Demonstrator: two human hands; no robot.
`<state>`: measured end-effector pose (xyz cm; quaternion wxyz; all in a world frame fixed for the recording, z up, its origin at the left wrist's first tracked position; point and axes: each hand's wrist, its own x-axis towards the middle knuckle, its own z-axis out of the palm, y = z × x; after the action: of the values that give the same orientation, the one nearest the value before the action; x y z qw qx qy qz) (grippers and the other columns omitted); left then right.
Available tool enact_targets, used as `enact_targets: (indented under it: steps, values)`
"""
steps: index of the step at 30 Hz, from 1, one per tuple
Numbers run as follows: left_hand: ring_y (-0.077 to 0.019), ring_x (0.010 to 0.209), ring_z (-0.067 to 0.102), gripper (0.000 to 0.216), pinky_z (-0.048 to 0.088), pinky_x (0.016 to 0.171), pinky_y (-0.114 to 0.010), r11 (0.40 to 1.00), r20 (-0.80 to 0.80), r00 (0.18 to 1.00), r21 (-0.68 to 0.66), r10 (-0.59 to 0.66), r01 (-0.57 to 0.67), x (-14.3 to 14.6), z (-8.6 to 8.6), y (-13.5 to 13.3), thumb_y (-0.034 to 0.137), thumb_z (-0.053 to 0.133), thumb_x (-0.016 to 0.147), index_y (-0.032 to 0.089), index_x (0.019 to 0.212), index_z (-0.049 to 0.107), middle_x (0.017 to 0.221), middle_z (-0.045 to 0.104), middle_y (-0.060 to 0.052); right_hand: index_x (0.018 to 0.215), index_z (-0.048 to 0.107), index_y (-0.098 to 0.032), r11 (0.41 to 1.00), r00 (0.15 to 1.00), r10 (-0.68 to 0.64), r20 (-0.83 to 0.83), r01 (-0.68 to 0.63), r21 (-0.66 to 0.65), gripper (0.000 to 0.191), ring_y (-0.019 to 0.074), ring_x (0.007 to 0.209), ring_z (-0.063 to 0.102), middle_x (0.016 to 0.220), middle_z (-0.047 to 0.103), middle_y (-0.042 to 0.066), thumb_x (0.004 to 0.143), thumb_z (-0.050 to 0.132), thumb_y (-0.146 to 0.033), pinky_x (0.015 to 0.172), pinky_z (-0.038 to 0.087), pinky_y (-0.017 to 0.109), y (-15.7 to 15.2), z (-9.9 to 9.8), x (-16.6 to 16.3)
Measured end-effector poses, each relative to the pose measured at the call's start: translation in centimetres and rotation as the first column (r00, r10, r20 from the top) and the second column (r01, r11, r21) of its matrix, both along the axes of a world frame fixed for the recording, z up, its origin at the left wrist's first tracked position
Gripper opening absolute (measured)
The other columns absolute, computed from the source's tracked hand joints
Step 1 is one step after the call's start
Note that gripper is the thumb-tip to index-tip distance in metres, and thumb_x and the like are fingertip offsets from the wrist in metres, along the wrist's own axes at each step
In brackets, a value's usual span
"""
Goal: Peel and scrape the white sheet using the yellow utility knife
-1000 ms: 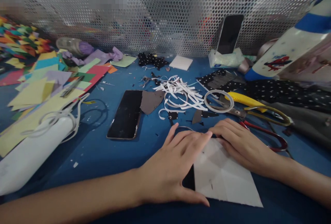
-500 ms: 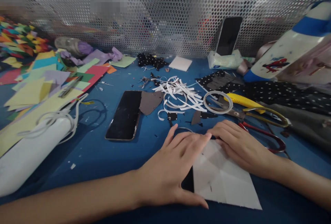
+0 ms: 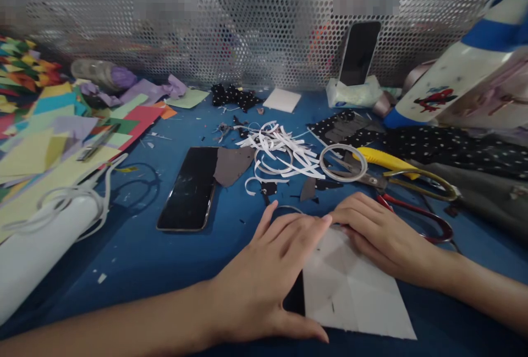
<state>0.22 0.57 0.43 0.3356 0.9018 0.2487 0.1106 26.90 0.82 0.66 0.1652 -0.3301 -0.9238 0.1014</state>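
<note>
A pale, creased sheet of paper [image 3: 358, 296] lies on the blue table near me. A dark strip of material [image 3: 296, 297] shows at its left edge, partly under my hand. My left hand [image 3: 268, 274] is spread along that left side, thumb apart near the bottom edge, its index fingertip at the sheet's far edge. My right hand [image 3: 379, 236] is closed at the far right part of the sheet, fingers bent together over the edge. The two hands' fingertips meet at the far edge, and what lies under the right fingers is hidden.
Beyond the hands are scissors [image 3: 375, 181], a tape roll [image 3: 343, 163], white paper strips [image 3: 280, 150] and a black phone [image 3: 190, 189]. Coloured papers [image 3: 61, 131] and a white corded device [image 3: 49, 247] lie left. A bottle [image 3: 445, 82] and a perforated metal panel [image 3: 264, 27] stand behind.
The view has shifted slightly, so most table things appear a little further left. Both hands keep nearly the same pose on the sheet.
</note>
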Motion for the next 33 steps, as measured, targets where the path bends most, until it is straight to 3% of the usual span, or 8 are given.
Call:
enact_targets:
  steps: [8,17,33]
  values:
    - [-0.0344,0.147,0.032,0.111,-0.006,0.123,-0.064,1.000,0.006,1.000,0.004,-0.001,0.001,-0.01,0.07,-0.06,0.070,0.066,0.083,0.023,0.162,0.004,0.158,0.040,-0.012,0.116,0.055,-0.018,0.999,0.999,-0.019,-0.028,0.020,0.048,0.027,0.0244,0.093,0.059,0.101,0.068,0.009,0.094,0.044,-0.005,0.080,0.053,0.039,-0.04,-0.16,-0.09]
    - [-0.0339,0.147,0.033,0.114,-0.006,0.124,-0.061,1.000,0.026,1.000,0.012,0.012,-0.012,-0.06,-0.09,-0.07,0.070,0.069,0.080,0.027,0.162,0.002,0.158,0.040,-0.009,0.118,0.058,-0.019,0.994,0.999,-0.034,0.003,0.033,0.106,0.035,0.0244,0.090,0.061,0.096,0.070,0.008,0.091,0.043,-0.003,0.077,0.052,0.039,-0.01,-0.71,0.02]
    - [-0.0322,0.148,0.031,0.113,-0.008,0.124,-0.060,1.000,-0.001,1.000,-0.001,0.005,-0.005,-0.02,0.07,-0.18,0.069,0.069,0.081,0.024,0.162,0.005,0.158,0.040,-0.010,0.113,0.060,-0.019,0.986,0.999,-0.036,0.000,0.035,0.160,0.034,0.0243,0.087,0.062,0.092,0.070,0.007,0.089,0.043,-0.001,0.075,0.053,0.038,0.09,-0.68,-0.10]
